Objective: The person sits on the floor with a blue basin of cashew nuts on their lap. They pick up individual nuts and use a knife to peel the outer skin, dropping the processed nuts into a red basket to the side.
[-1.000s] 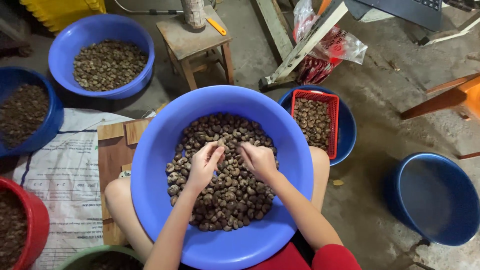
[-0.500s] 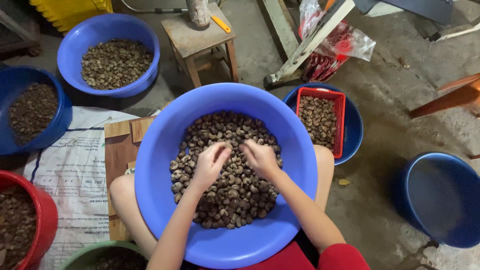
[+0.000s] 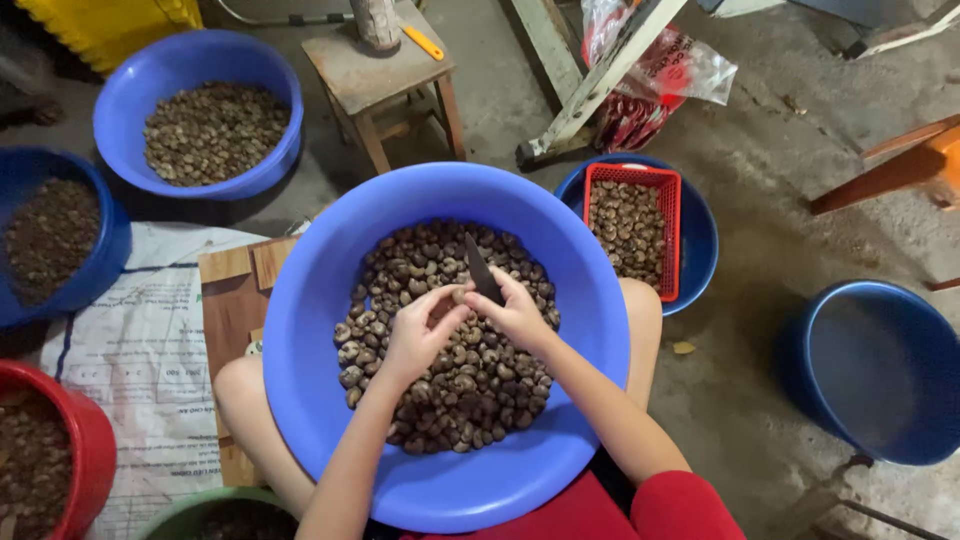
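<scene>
A large blue basin (image 3: 330,300) rests on my lap, holding a heap of brown nuts (image 3: 470,390). My left hand (image 3: 418,335) is over the heap with its fingertips pinching one nut. My right hand (image 3: 517,312) holds a small dark-bladed knife (image 3: 482,268), blade pointing up and away, right next to the nut in the left fingers. Both hands meet near the middle of the basin.
Around me stand a blue bowl of nuts (image 3: 200,110) at the far left, another blue bowl (image 3: 55,240) at the left edge, a red bowl (image 3: 50,460), a red basket of nuts (image 3: 630,225) inside a blue bowl, an empty blue tub (image 3: 880,370) and a wooden stool (image 3: 385,75).
Both hands have lifted from digging in the nuts. The knife blade now shows upright in my right hand, and my left fingers pinch a single nut beside it.
</scene>
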